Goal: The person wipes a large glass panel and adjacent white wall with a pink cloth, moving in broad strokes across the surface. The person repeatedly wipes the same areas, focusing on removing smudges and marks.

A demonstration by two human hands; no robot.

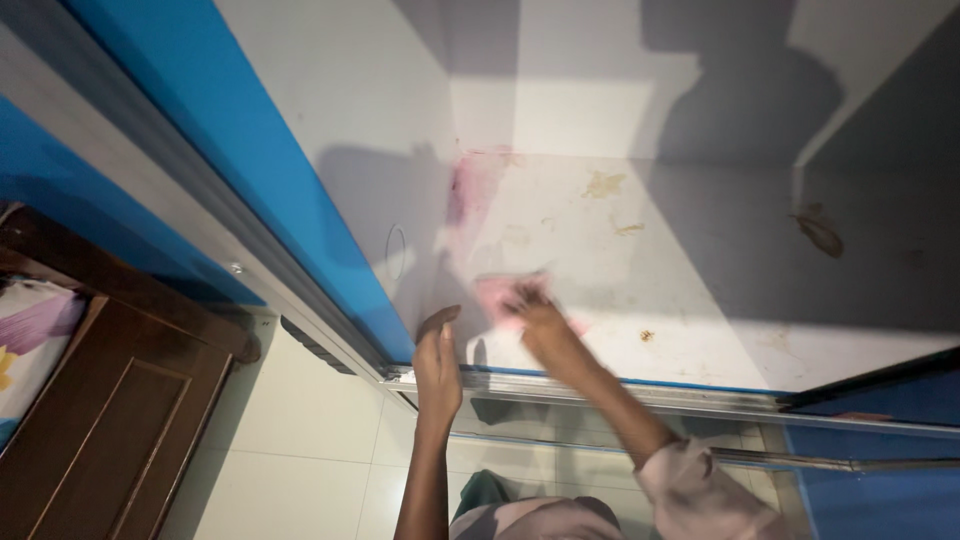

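Observation:
My right hand (537,318) presses a pink cloth (497,293) flat on the white bottom shelf (700,290) of an open cupboard, near its left corner. My left hand (437,360) rests with fingers apart against the edge of the blue sliding door (300,200), just above the metal track (600,390). The shelf carries yellowish and brown stains and a pink smear on the left inner wall.
A dark wooden bed frame (110,420) with a flowered sheet stands at the lower left on pale floor tiles (300,440). Another blue panel (880,480) sits at the lower right. Shadows fall across the cupboard's back wall.

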